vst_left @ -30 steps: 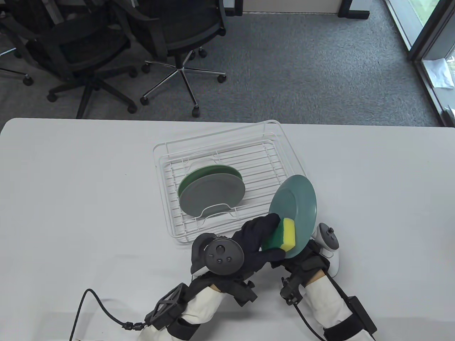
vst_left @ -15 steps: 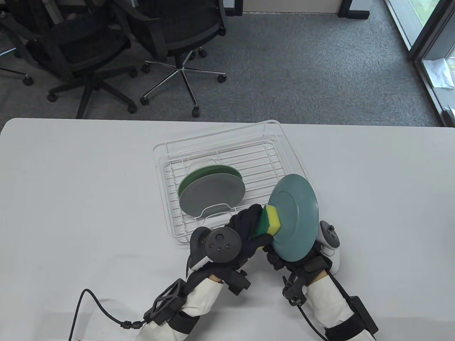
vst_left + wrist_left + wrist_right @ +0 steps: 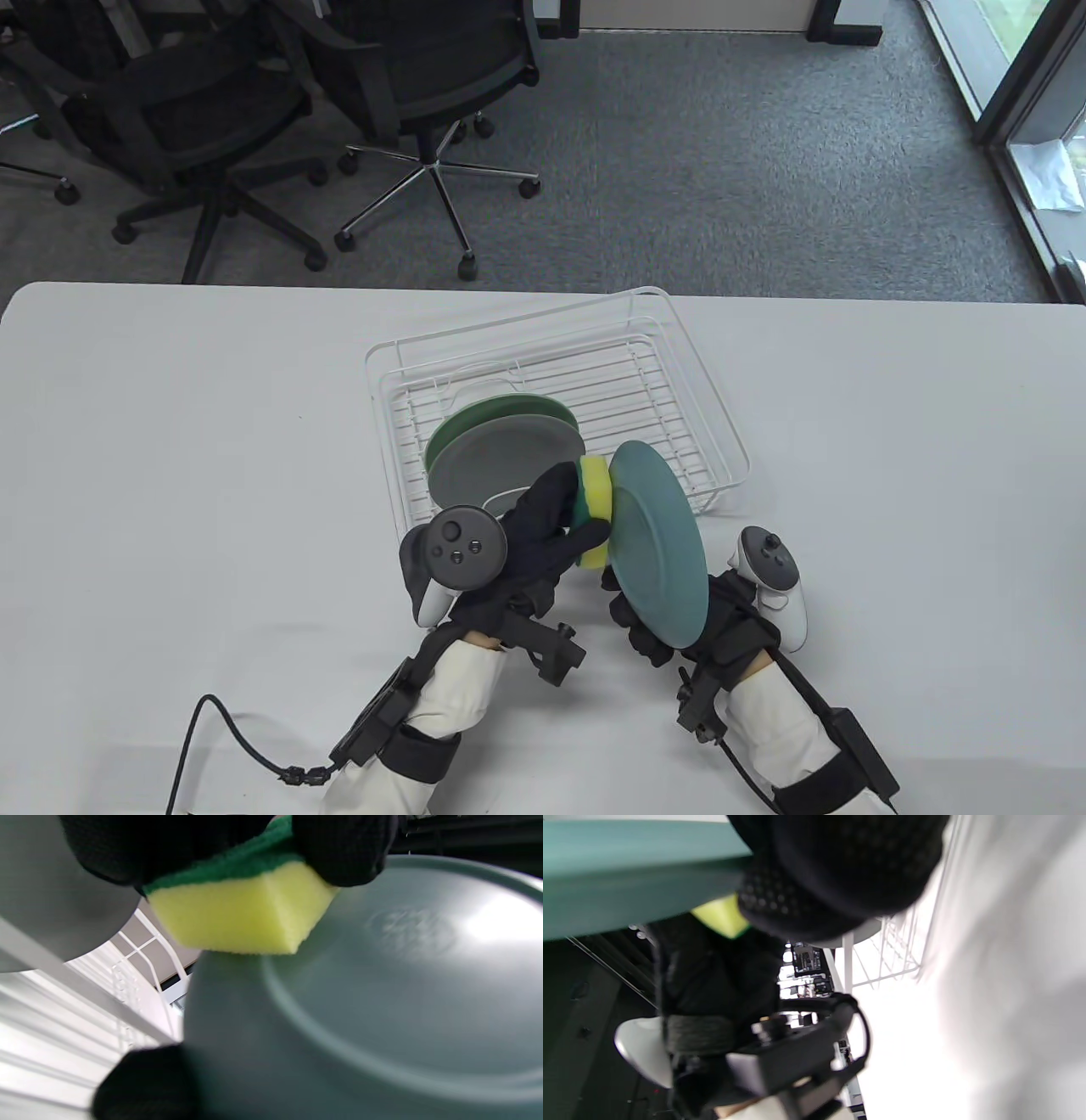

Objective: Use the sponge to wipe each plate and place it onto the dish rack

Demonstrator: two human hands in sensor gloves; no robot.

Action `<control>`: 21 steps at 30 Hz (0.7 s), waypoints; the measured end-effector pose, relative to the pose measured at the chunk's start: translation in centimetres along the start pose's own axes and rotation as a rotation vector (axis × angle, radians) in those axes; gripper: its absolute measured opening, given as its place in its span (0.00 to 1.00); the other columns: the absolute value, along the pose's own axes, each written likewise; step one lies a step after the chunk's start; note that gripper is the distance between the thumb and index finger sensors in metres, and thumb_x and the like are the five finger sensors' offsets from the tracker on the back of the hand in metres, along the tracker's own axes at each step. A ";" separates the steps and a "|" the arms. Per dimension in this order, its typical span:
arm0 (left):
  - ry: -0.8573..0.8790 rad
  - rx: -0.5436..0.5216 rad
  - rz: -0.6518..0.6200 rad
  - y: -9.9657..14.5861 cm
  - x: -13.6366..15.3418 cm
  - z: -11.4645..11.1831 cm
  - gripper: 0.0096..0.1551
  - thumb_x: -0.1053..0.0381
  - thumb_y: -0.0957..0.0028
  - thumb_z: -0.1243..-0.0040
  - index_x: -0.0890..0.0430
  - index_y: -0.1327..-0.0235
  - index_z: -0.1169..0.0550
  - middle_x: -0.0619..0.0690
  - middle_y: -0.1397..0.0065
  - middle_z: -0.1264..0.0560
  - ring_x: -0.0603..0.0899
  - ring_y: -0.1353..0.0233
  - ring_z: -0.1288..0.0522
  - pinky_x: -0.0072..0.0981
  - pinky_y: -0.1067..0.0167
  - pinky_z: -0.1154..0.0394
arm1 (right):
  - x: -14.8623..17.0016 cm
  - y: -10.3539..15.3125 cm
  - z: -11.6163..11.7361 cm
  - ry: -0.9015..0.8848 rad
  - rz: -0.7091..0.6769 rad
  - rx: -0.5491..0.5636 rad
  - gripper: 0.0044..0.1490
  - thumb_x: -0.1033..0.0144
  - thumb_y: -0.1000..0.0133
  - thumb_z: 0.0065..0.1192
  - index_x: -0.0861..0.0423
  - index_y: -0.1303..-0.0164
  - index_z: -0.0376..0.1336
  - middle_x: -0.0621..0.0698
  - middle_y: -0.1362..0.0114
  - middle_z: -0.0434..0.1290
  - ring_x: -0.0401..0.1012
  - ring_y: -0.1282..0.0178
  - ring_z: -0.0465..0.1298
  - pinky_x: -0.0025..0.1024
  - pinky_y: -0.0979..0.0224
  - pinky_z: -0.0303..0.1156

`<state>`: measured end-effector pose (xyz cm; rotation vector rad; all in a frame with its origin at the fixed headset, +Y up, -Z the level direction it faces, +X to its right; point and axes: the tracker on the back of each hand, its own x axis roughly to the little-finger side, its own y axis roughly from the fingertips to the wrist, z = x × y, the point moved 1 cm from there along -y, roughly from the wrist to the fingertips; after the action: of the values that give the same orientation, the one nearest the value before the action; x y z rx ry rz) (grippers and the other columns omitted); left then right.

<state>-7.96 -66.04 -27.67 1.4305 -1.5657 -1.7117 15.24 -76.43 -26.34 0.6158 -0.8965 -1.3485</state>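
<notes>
My right hand [image 3: 640, 624] grips a teal plate [image 3: 660, 543] by its lower edge and holds it nearly on edge above the table, just in front of the white wire dish rack [image 3: 721, 424]. My left hand [image 3: 551, 522] holds a yellow-and-green sponge [image 3: 596, 501], yellow side pressed against the plate's left face. The left wrist view shows the sponge [image 3: 237, 916] on the plate [image 3: 382, 993] near its rim. The right wrist view shows the plate's edge [image 3: 628, 870] under my fingers [image 3: 831, 870]. A grey plate [image 3: 501, 467] and a green plate [image 3: 509, 407] stand in the rack.
The rack's right half holds no plates. A black cable [image 3: 229, 730] trails over the table at the lower left. Office chairs [image 3: 407, 85] stand on the carpet beyond the table's far edge.
Both hands have shifted left toward the rack. The teal plate turned from facing the camera to nearly edge-on, and the sponge slid from its lower part up toward its top left rim.
</notes>
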 end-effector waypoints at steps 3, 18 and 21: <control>0.041 -0.025 -0.027 0.3 -0.7 1.1 0.46 0.45 0.46 0.38 0.71 0.21 0.34 0.69 0.28 0.26 0.72 0.35 0.22 0.61 0.39 0.23 | 0.2 -0.2 0.1 0.022 0.014 0.003 0.30 0.77 0.35 0.49 0.81 0.29 0.57 0.64 0.52 0.77 0.39 0.67 0.81 0.17 0.66 0.82; 0.067 -0.198 -0.087 1.6 -1.9 6.8 0.46 0.45 0.45 0.38 0.71 0.21 0.34 0.69 0.28 0.26 0.72 0.34 0.22 0.61 0.39 0.24 | -4.0 -0.2 -2.3 0.130 -0.214 0.239 0.31 0.75 0.35 0.52 0.79 0.30 0.53 0.64 0.43 0.74 0.45 0.55 0.83 0.24 0.53 0.85; 0.021 -0.304 -0.043 2.2 -0.8 9.3 0.46 0.45 0.45 0.38 0.71 0.21 0.34 0.69 0.28 0.26 0.72 0.34 0.22 0.61 0.39 0.23 | -7.6 0.3 -2.6 0.369 -0.300 0.441 0.30 0.75 0.35 0.52 0.76 0.28 0.53 0.65 0.42 0.73 0.47 0.55 0.82 0.27 0.52 0.84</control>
<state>-16.37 -61.55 -26.84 1.3295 -1.2076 -1.8591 17.72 -69.27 -28.93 1.3375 -0.8199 -1.2441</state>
